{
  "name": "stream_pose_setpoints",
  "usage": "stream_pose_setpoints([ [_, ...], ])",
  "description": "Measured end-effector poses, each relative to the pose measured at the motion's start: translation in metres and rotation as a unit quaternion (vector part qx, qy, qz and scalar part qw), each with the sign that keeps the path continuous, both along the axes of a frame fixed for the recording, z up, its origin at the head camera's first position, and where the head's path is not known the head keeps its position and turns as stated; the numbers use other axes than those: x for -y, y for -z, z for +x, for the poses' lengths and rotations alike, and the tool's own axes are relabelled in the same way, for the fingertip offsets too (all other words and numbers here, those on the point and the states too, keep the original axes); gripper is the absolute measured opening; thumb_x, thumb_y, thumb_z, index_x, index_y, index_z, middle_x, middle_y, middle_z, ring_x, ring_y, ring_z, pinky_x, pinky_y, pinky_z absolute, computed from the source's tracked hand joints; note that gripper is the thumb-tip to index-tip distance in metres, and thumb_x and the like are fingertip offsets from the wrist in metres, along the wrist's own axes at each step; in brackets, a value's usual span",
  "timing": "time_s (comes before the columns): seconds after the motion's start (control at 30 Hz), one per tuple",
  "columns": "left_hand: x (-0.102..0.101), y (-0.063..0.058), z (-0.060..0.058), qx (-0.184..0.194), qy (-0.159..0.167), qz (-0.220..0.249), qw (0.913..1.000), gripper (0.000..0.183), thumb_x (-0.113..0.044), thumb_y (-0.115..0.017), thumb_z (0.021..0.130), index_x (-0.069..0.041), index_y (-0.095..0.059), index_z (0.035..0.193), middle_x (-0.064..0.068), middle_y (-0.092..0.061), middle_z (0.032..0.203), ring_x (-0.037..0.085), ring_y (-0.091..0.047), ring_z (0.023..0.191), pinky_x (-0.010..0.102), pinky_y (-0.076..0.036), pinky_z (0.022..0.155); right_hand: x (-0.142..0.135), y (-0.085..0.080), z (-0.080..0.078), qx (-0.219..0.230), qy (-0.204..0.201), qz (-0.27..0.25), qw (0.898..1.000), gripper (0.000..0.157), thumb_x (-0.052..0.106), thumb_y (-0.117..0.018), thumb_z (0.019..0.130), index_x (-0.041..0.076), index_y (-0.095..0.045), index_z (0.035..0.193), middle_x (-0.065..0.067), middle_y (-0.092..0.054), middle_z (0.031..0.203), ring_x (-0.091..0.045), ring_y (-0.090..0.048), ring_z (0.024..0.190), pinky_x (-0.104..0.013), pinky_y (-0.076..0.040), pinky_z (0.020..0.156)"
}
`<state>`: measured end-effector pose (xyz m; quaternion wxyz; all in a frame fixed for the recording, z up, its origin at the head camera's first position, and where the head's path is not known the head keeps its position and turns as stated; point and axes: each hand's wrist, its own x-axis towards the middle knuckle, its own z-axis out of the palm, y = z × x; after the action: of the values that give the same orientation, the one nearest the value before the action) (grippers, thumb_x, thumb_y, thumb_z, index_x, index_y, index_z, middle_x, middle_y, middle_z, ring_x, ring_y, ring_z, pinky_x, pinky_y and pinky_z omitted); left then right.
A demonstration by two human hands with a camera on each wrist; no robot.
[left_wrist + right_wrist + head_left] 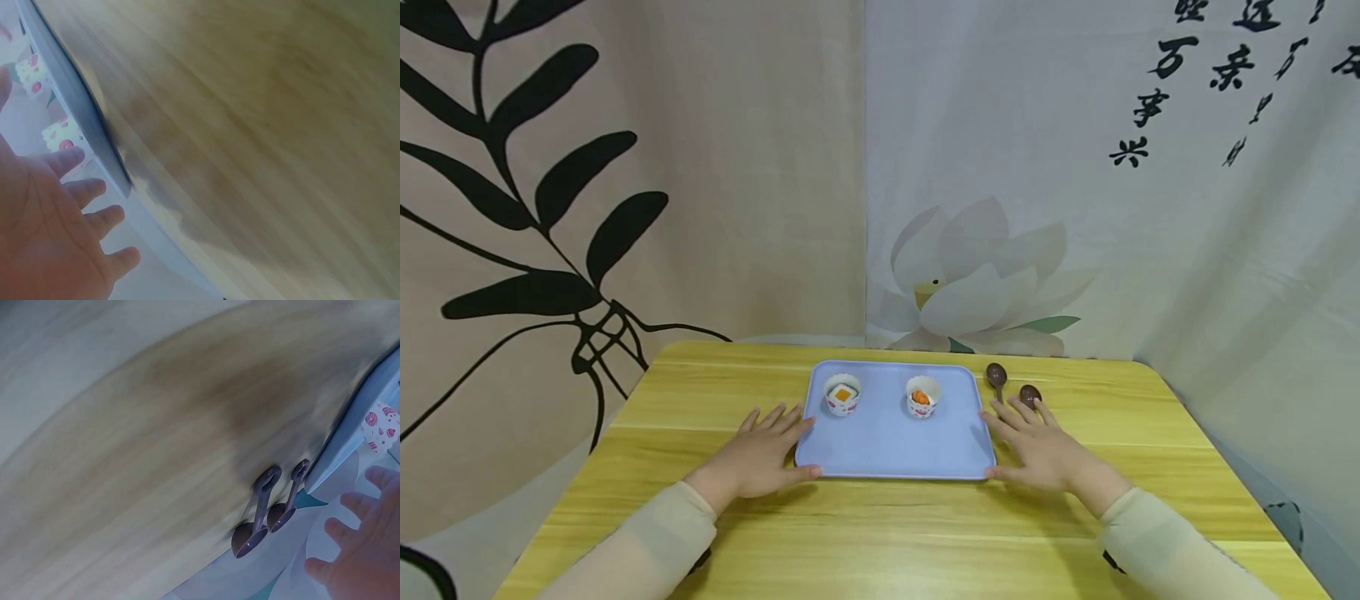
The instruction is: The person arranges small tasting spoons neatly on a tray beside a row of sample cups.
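Observation:
A pale blue tray [895, 454] lies flat on the wooden table. My left hand [763, 458] is at its left edge and my right hand [1037, 450] at its right edge, both with fingers spread and fairly straight. Whether they touch the rim I cannot tell. On the tray stand two small patterned paper cups: the left cup [842, 405] has a white and orange square piece in it, the right cup [922, 408] a rounded orange piece. Just right of the tray lie two dark brown spoons, one spoon [996, 374] farther back, the other spoon [1030, 394] partly behind my right fingers.
The yellow wooden table [895, 542] extends past the tray on all sides, with rounded far corners. Behind it hang curtains [775, 183] printed with dark leaves, a lotus flower and black characters.

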<state>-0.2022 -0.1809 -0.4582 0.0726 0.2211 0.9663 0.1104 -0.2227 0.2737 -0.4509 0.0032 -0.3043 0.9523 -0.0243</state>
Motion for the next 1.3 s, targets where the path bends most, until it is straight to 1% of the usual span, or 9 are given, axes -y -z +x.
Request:
stream_pose_setpoints([
  [0.13,-0.001,-0.001,0.0,0.002,-0.003,0.004,1.0,0.088,-0.072,-0.05,0.092,-0.013,-0.037,0.156,0.015,-0.024,0.163,0.042,-0.017,0.15,0.065,-0.006,0.117,0.003,0.002,0.0,0.005,-0.003,0.001,1.0,0.089,0.067,-0.055,0.091,0.011,-0.035,0.157,-0.017,-0.031,0.161,-0.045,-0.022,0.148,-0.068,-0.01,0.115],
  [0.37,-0.005,-0.002,-0.001,0.008,0.002,0.02,0.9998,0.088,-0.069,-0.053,0.092,-0.009,-0.039,0.155,0.018,-0.025,0.162,0.045,-0.02,0.148,0.068,-0.009,0.115,0.009,0.007,-0.001,0.009,-0.008,-0.011,1.0,0.09,0.068,-0.055,0.091,0.009,-0.036,0.156,-0.019,-0.032,0.16,-0.048,-0.025,0.146,-0.069,-0.016,0.113],
  [0.5,-0.007,0.0,-0.003,0.015,-0.001,0.022,0.9996,0.089,-0.069,-0.054,0.091,-0.007,-0.038,0.155,0.018,-0.025,0.163,0.046,-0.021,0.148,0.067,-0.008,0.116,0.012,0.009,-0.001,0.022,-0.003,-0.018,1.0,0.09,0.068,-0.055,0.091,0.009,-0.036,0.156,-0.02,-0.032,0.159,-0.048,-0.025,0.145,-0.069,-0.015,0.114],
  [0.7,-0.009,0.006,-0.007,0.024,-0.006,0.01,0.9996,0.092,-0.07,-0.054,0.091,-0.01,-0.034,0.157,0.016,-0.023,0.164,0.042,-0.02,0.149,0.065,-0.007,0.117,0.015,0.009,-0.001,0.041,0.009,-0.015,0.999,0.091,0.071,-0.052,0.091,0.009,-0.035,0.157,-0.019,-0.031,0.16,-0.047,-0.023,0.147,-0.068,-0.014,0.115],
  [0.93,-0.011,0.0,-0.006,0.031,-0.009,0.022,0.9992,0.092,-0.066,-0.059,0.09,-0.005,-0.036,0.155,0.019,-0.023,0.163,0.044,-0.02,0.148,0.067,-0.008,0.116,0.016,0.012,-0.004,0.052,0.015,-0.006,0.999,0.093,0.073,-0.051,0.09,0.009,-0.034,0.157,-0.019,-0.03,0.161,-0.045,-0.022,0.148,-0.068,-0.014,0.115],
  [1.13,-0.013,0.0,-0.008,0.033,-0.014,0.024,0.999,0.097,-0.067,-0.061,0.088,-0.002,-0.034,0.155,0.02,-0.022,0.163,0.044,-0.019,0.149,0.066,-0.008,0.116,0.016,0.013,-0.005,0.06,0.018,-0.004,0.998,0.096,0.074,-0.05,0.089,0.007,-0.036,0.156,-0.019,-0.029,0.161,-0.045,-0.021,0.148,-0.067,-0.014,0.115],
  [1.3,-0.011,0.001,-0.011,0.029,-0.016,0.024,0.9991,0.1,-0.068,-0.064,0.086,-0.001,-0.035,0.154,0.019,-0.025,0.163,0.043,-0.02,0.149,0.066,-0.01,0.116,0.016,0.013,-0.006,0.07,0.02,-0.004,0.997,0.098,0.076,-0.049,0.089,0.004,-0.037,0.154,-0.019,-0.029,0.161,-0.045,-0.02,0.148,-0.065,-0.015,0.116],
])
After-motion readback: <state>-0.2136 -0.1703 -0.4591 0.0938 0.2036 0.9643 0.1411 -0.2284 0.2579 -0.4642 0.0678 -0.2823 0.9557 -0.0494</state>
